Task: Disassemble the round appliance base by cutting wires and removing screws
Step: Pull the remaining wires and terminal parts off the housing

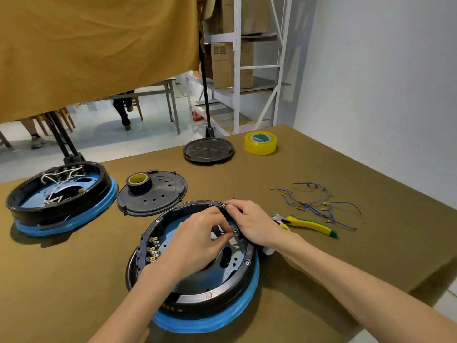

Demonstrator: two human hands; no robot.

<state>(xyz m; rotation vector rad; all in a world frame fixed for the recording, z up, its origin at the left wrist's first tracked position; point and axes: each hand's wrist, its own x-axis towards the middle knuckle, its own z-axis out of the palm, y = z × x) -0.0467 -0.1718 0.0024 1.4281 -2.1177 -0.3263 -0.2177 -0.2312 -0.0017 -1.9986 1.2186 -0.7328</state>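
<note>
Near table edge, round base, black w/ blue wrap, lies open side up. Left hand pinches a small brass part inside it; right hand grips the far rim. Right: 1 cutter, loose blue wires. Farther: 2 black lids, 2 tape rolls, 2nd base at left.

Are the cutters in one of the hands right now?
No, the cutters lie on the table beside the cut wires, with both hands inside the base.
</note>
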